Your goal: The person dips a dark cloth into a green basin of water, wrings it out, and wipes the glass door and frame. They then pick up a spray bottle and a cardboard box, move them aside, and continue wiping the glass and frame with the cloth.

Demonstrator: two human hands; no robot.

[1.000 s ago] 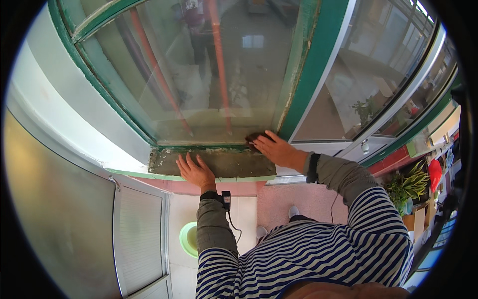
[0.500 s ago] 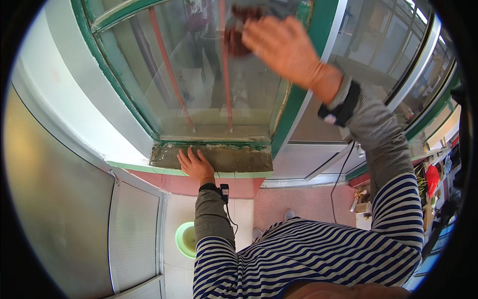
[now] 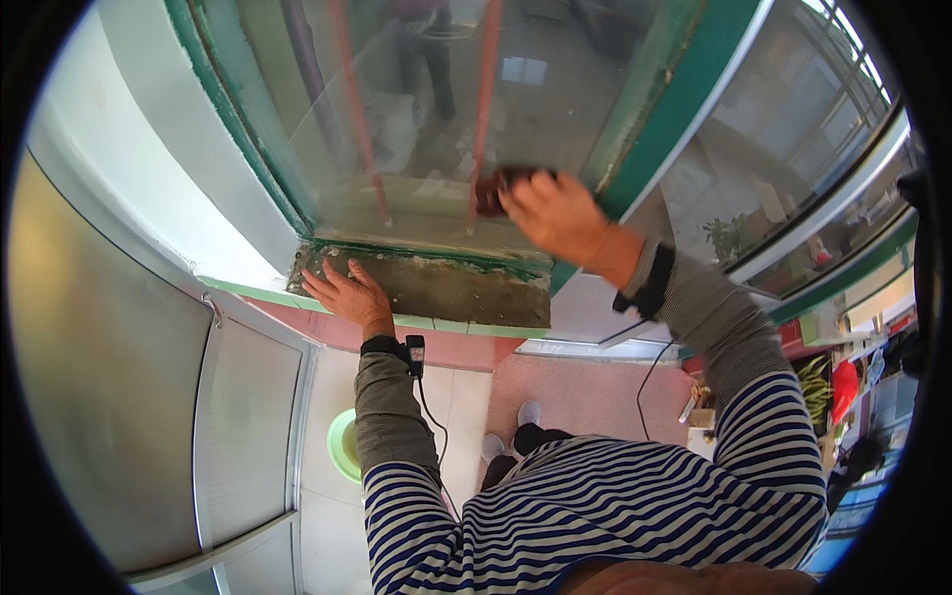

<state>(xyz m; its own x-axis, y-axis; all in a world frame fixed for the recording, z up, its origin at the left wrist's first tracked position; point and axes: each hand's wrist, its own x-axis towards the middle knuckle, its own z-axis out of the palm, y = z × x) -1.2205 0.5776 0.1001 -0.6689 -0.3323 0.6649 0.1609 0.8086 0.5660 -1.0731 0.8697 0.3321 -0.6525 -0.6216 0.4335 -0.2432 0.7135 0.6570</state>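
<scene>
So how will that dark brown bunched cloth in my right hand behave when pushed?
Probably floppy: the dark brown bunched cloth has an uneven, crumpled-looking outline. Likely light, since your right hand alone holds it. Blur hides whether it's wet.

A person's left hand (image 3: 345,295) lies palm down, bare fingers fanned apart toward the upper left, while the right hand (image 3: 560,220), slightly blurred, is raised higher, its back to the camera and its fingers curled over in a grip. The left forearm (image 3: 395,402) rises almost straight from below, leaning a little left. The right arm swings wide, its forearm (image 3: 719,322) slanting up and inward to the wrist (image 3: 619,256). The two hands are well apart, the arms uncrossed.
</scene>
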